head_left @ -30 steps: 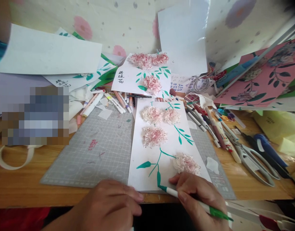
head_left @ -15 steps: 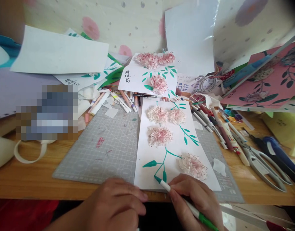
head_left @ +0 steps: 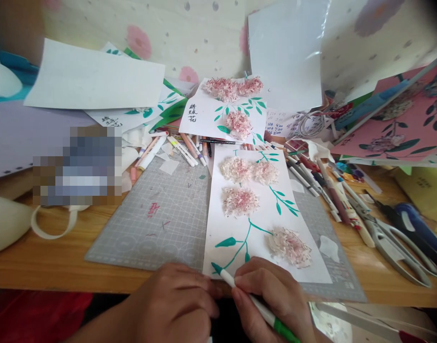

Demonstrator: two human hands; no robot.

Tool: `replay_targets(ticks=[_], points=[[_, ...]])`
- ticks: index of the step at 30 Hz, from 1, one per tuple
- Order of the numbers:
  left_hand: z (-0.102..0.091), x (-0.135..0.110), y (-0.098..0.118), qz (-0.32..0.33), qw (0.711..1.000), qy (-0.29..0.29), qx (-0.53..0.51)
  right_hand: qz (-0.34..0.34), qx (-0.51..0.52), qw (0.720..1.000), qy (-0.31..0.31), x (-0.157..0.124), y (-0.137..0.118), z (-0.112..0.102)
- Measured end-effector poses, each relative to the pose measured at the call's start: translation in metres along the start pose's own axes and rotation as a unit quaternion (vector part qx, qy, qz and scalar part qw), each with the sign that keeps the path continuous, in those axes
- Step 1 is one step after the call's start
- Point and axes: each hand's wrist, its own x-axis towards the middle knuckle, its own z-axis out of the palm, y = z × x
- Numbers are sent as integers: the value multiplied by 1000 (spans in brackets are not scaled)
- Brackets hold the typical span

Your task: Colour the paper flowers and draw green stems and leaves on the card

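Observation:
My right hand grips a white marker with a green tip and green end. The tip touches the lower left of a white paper sheet, at the end of a painted green stem. On the sheet stand fluffy pink-white flowers, with green leaves drawn around them. My left hand rests at the table's front edge, below the sheet's left corner. Its fingers are curled in; a small white bit shows beneath them, too hidden to name.
A grey cutting mat lies under the sheet. Behind it leans a finished-looking flower picture. Several pens crowd the back, more lie at the right. Big scissors rest at right, a pixelated object at left.
My right hand has moved left with the marker, and the green stem now runs further down and left towards the sheet's lower edge. My left hand stays about where it was.

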Motion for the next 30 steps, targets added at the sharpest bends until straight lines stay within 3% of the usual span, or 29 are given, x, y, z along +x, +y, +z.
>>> replay_targets(ticks=[3,7,11,15,19,25,30], points=[[-4,0,-1,-13,1000,1,4,4,-15,1000,-10,0,-2,-3],[-7,-5,-5,1,999,-38,20,53,-62,996,-24,-5,-4,-18],[-1,-11,-6,17,999,-11,36,79,-78,994,-23,-8,-7,-29],[6,-10,-3,3,999,27,36,64,-62,996,-27,-6,-7,-22],[5,-8,-2,15,999,21,39,49,-47,998,-16,-3,-5,-12],[8,-11,-4,4,999,16,28,49,-71,995,-40,0,-5,-14],[-7,1,4,2,999,-6,46,65,-105,992,32,-8,-8,-17]])
